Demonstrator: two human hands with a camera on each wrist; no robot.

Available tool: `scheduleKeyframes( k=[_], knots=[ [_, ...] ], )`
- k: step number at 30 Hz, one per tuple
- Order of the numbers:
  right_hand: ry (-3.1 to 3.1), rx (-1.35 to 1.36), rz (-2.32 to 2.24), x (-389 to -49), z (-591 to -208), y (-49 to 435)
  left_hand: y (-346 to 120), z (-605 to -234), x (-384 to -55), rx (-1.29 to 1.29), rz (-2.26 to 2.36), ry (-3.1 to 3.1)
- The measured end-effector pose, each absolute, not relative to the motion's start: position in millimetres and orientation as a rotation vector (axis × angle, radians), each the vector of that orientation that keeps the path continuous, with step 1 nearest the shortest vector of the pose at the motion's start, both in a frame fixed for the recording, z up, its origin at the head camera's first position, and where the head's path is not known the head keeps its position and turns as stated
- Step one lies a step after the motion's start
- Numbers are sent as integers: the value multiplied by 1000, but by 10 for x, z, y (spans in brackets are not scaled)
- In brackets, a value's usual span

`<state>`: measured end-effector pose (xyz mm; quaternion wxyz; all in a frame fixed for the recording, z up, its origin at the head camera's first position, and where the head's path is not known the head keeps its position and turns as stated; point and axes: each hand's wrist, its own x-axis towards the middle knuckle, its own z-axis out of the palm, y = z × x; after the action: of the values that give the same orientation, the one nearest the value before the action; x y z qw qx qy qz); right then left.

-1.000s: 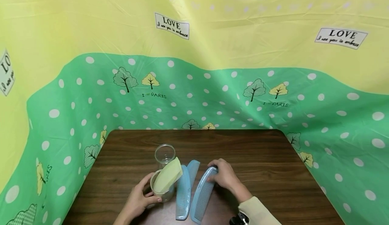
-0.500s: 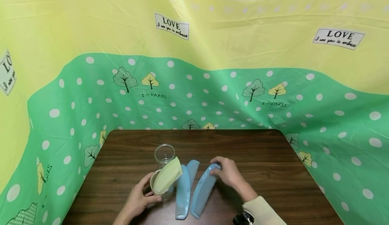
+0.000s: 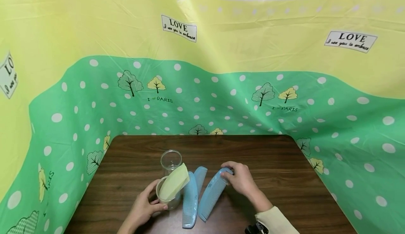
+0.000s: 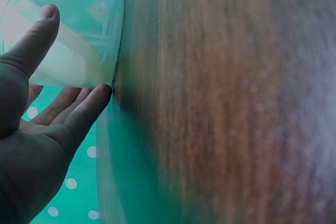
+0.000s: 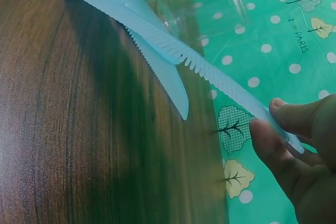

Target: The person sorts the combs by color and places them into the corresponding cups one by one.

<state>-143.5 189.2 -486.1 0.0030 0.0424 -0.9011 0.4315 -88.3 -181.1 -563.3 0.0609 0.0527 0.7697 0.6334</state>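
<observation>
My left hand (image 3: pixel 143 206) grips a clear plastic cup (image 3: pixel 171 203) that stands on the table, thumb on one side and fingers on the other. A pale yellow-green piece, apparently a comb (image 3: pixel 174 183), leans in that cup with its upper end above the rim. Thumb and fingers of my right hand (image 3: pixel 240 179) pinch the far end of a blue comb (image 3: pixel 212 196); in the right wrist view this comb (image 5: pixel 226 85) slants up off the table at the held end. Between the hands lie two more blue combs, one in front (image 3: pixel 190 202) and one partly covered behind (image 3: pixel 200 177).
A second clear cup (image 3: pixel 171 159) stands just behind the held one. All of it is on a dark wood-grain table (image 3: pixel 259 153). A green and yellow printed cloth (image 3: pixel 221 97) hangs round the back and sides of the table.
My right hand has moved a little to the right, and the blue comb's held end has swung right and up with it. The left hand and cup stay in place.
</observation>
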Motion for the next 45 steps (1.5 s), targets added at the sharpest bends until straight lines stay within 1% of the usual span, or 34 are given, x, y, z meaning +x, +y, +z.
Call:
scheduleKeyframes(
  k=[4,13,24,32,45],
  knots=[
    [-2800,125,1393,-1413,-4828,1891,-1809,-5632,-885,155,1918,2332],
    [-2749,209,1366,-1388,-4728,1900,-1805,-5629,-877,151,1920,2332],
    [-2687,224,1386,-1425,-4602,1916,-1809,-5632,-875,156,1923,2331],
    [-2634,228,1313,-1452,-4516,1916,-1806,-5639,-879,170,1918,2332],
    [-2455,231,1484,-1482,-4367,1830,-1810,-5633,-877,185,1910,2337]
  ],
)
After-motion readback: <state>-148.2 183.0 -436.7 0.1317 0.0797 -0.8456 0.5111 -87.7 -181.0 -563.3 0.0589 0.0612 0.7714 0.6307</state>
